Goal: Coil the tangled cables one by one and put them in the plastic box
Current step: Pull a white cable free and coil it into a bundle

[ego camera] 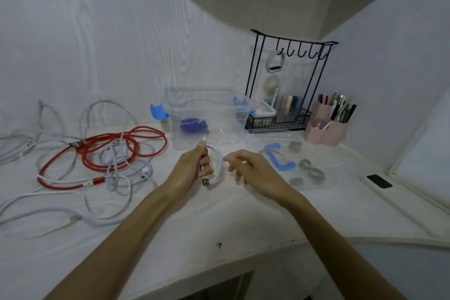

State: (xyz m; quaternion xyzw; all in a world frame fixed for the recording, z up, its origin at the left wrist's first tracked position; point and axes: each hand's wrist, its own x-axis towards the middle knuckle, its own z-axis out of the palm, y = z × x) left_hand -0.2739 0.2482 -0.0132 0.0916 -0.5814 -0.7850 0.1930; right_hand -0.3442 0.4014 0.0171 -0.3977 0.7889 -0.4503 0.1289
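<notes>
Both forearms reach forward: left hand [192,165] clenches an upright white cable coil [215,165], right hand [246,165] released beside it, plastic box [202,117] straight beyond.

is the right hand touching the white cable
Apart. The head view shows a gap between the right hand and the white cable coiled in the left hand.

left hand [192,165] pinches a coiled white cable [215,165] above the counter [219,214]; right hand [248,168] hovers just beside, fingers loosely curled. clear plastic box [204,117] behind; red cable [107,151] tangled at left.
</notes>
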